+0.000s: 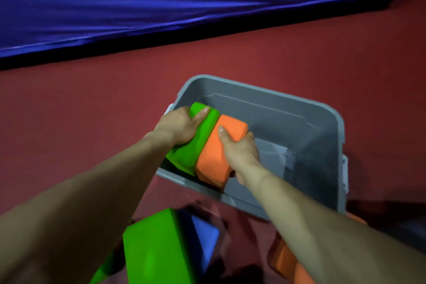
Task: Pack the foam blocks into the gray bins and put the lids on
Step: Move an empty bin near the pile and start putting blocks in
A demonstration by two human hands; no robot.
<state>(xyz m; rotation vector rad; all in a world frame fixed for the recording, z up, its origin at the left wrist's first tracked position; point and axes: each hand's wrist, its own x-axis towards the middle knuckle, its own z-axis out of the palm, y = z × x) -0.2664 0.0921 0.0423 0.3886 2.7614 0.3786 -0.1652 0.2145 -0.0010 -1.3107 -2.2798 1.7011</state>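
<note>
two foam blocks (208,145), seemingly squeezed between left hand (178,125) and right hand (239,152).

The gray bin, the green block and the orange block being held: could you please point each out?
gray bin (332,145): head view, bare right inner wall.
green block (198,143): head view, top face.
orange block (212,157): head view, top face.

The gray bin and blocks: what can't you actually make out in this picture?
- Head view: the gray bin floor beneath the green block and orange block is hidden by them and both hands.
- Loose blocks near the bottom edge are blurred and cut off.
- No lid is in frame.
</note>
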